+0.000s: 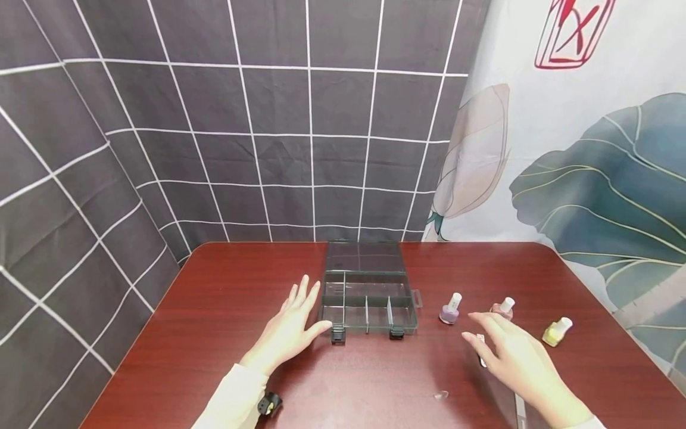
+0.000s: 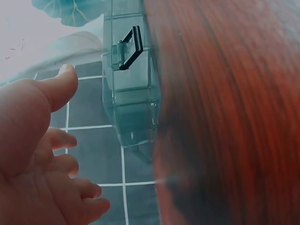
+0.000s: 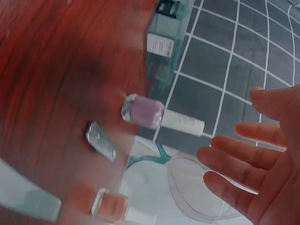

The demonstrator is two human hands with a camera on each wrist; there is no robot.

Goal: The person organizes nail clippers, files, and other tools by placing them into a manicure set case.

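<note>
A clear compartment box [image 1: 367, 319] stands with its lid [image 1: 365, 256] raised at the back and two black latches [image 1: 338, 335] along its front. My left hand [image 1: 289, 330] is at the box's left front corner, fingers spread, holding nothing. My right hand [image 1: 514, 354] hovers over the table with loosely bent fingers and nothing in them. Around it are a purple nail polish bottle [image 3: 146, 112], an orange-pink nail polish bottle [image 3: 111, 206] and a yellow nail polish bottle [image 1: 554, 333]. A small nail clipper [image 3: 100, 141] lies near its thumb, partly hidden in the head view.
A pale flat strip [image 1: 520, 411] lies partly under my right forearm. On the red-brown table [image 1: 236, 286] are a small clear piece [image 1: 441, 395] and a black item [image 1: 270, 404] beside my left sleeve. Dark gridded cloth [image 1: 278, 149] hangs behind the table.
</note>
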